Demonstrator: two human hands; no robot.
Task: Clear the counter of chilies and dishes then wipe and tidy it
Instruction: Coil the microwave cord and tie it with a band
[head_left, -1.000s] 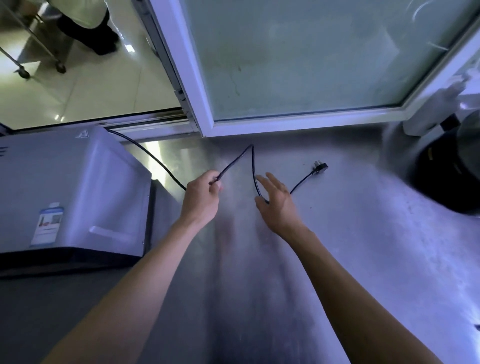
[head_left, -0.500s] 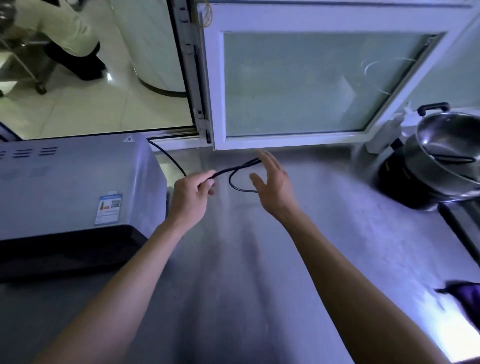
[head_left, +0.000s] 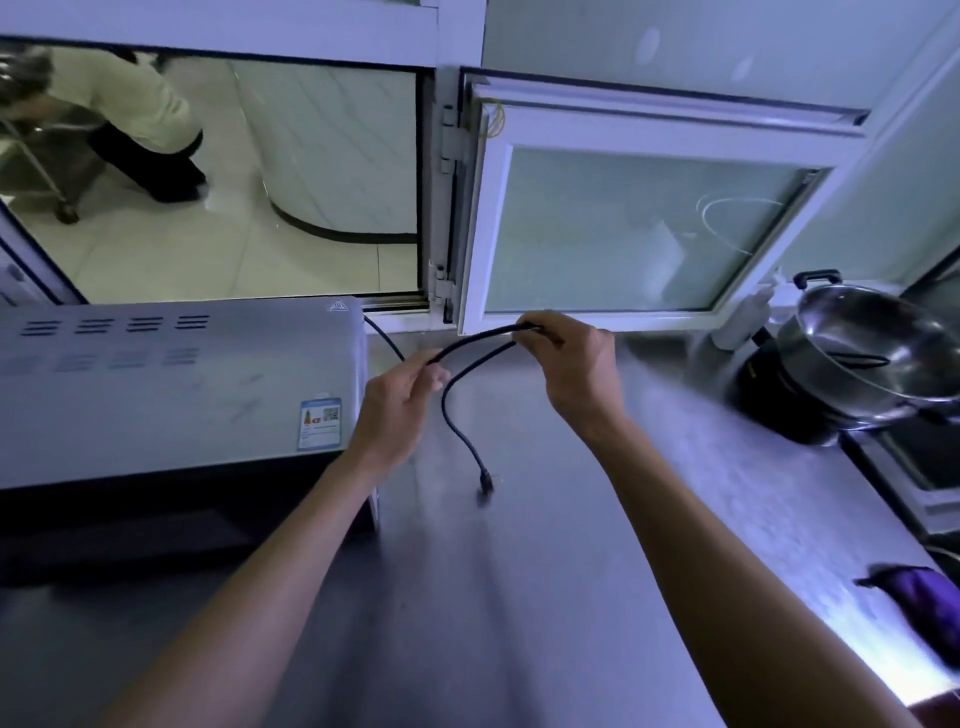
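Steel counter (head_left: 519, 597), microwave (head_left: 171, 395) at L. Black cord (head_left: 457, 415): L hand (head_left: 400, 405) pinches it, R hand (head_left: 571, 364) grips folded bend; plug (head_left: 485, 486) dangles.

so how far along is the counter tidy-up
Counter shows no chilies or dishes. In hand: both hands fold the black power cord, left hand and right hand gripping it, plug dangling. Left: stow the cord; purple cloth and steel pot remain at the right.

- brushed grey steel worktop (head_left: 519, 597), dull sheen, faintly streaky
- thin black power cord (head_left: 457, 415), matt rubbery look
- round polished steel pot (head_left: 872, 358), mirror-shiny
- purple cloth (head_left: 930, 608), soft and matt
- white-framed frosted glass window panel (head_left: 639, 234)
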